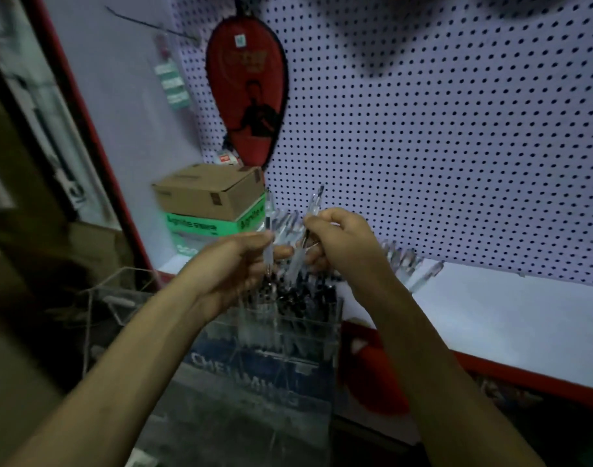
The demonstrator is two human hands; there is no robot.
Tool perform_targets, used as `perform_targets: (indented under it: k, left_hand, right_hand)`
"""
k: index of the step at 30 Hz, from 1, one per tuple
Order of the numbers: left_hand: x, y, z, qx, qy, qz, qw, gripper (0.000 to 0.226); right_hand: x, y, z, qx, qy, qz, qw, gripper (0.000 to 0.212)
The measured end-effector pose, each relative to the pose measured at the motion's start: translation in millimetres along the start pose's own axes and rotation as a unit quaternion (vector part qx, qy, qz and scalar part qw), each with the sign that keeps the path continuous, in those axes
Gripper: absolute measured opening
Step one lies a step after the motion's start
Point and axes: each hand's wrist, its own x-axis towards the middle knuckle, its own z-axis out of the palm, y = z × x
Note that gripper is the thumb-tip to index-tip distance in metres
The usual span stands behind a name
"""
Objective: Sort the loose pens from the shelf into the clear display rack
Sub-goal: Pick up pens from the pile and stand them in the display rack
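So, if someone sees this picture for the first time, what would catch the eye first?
Probably the two hands at centre, the left hand and the right hand, each holding a pen upright above the clear rack, which is already full of pens. Next comes the red paddle case hanging on the white pegboard above them. More loose pens lie on the white shelf to the right.

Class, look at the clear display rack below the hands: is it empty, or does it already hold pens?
Already holds pens: dark pen tops crowd the upper part of the clear display rack.
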Motion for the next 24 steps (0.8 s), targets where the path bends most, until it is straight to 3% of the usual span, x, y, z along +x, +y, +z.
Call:
perform_targets:
  k: [3, 12, 17, 20, 24]
  left_hand:
    - [-15, -6, -29, 0.023, 0.045, 0.037, 0.998, 0.018]
    - [-24, -36, -108, 0.083, 0.215, 0.148, 0.962, 0.007]
    - [-15, -53, -119, 0.142, 0.265, 0.200, 0.933, 0.007]
    - [-9, -60, -116, 0.203, 0.256, 0.231, 0.916, 0.014]
    - [1, -61, -116, 0.293, 0.277, 0.259, 0.878, 0.017]
  right_hand:
    - [1, -5, 28, -0.006, -0.029, -0.016, 0.999, 0.021]
    - [19, 7, 89, -0.094, -0.096, -0.054, 0.989, 0.016]
    - [30, 6, 104, -0.185, -0.112, -0.110, 0.970, 0.018]
    - [41, 7, 108, -0.256, -0.111, -0.132, 0.951, 0.015]
    - [49, 11, 115, -0.291, -0.149, -0.146, 0.934, 0.017]
